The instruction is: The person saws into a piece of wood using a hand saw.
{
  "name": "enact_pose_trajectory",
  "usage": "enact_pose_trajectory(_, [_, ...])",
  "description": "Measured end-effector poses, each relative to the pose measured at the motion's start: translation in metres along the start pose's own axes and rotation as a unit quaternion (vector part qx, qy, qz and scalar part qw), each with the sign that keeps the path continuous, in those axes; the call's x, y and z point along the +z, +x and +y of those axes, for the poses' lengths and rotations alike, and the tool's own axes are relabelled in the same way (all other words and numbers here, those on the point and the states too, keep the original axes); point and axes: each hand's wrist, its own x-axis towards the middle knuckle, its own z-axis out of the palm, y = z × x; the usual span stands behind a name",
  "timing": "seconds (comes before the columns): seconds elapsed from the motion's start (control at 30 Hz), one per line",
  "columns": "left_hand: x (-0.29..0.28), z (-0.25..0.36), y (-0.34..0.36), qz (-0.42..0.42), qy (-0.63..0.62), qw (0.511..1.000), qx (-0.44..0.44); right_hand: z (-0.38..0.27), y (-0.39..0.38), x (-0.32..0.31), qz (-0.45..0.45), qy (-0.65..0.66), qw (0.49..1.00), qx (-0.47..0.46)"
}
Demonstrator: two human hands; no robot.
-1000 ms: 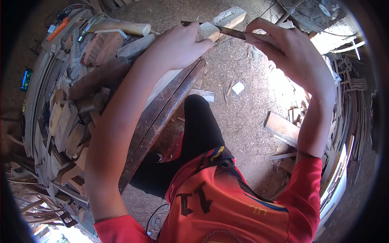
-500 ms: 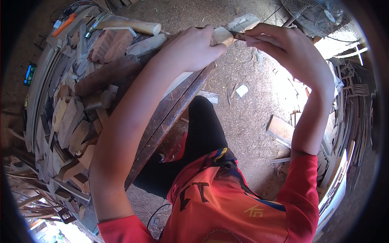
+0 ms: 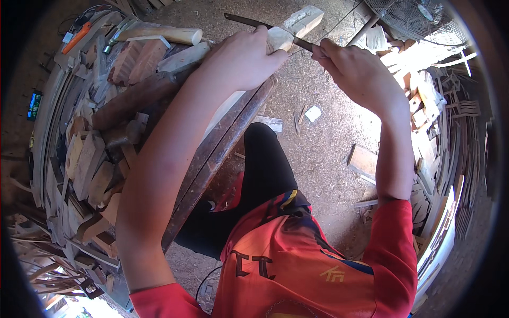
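Note:
My left hand (image 3: 245, 57) grips a pale piece of wood (image 3: 280, 39) at the far end of the bench, its fingers wrapped round it. Across that wood lies a narrow, dark, flat metal blade (image 3: 249, 21) with a small hole near its far-left tip; whether it is a file or a saw blade I cannot make out. Its near end runs into my right hand (image 3: 358, 77), whose fingers are closed round it. Another pale block of wood (image 3: 305, 20) shows just beyond the blade. My left palm hides part of the gripped wood.
Wood offcuts (image 3: 93, 159) pile up on the dark bench (image 3: 222, 146) at the left, with a wooden mallet or handle (image 3: 164, 34) and an orange-handled tool (image 3: 77, 38). A wire-guarded fan (image 3: 424, 16) stands far right. Scraps (image 3: 366, 161) lie on the dusty floor.
The blade now reaches across the wood past my left fingers, where only a short part showed before. My right hand has come slightly lower and turned. My left hand keeps its grip.

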Motion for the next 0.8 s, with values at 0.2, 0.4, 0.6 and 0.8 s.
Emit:
enact_pose_trajectory(0.2, [-0.001,0.009,0.001,-0.005,0.013,1.0,-0.018,0.007,0.002,0.012,-0.021,0.043,0.999,0.024])
enact_pose_trajectory(0.4, [-0.004,0.002,0.006,-0.012,-0.047,0.999,-0.017,0.001,0.011,0.008,-0.039,0.053,0.998,0.019])
enact_pose_trajectory(0.6, [-0.012,0.016,-0.002,-0.079,-0.035,0.996,-0.033,0.006,0.006,-0.023,-0.078,-0.028,0.996,-0.02])
enact_pose_trajectory(0.8, [0.0,-0.005,0.001,0.0,-0.085,0.996,-0.008,-0.011,0.012,0.01,-0.055,0.047,0.995,0.063])
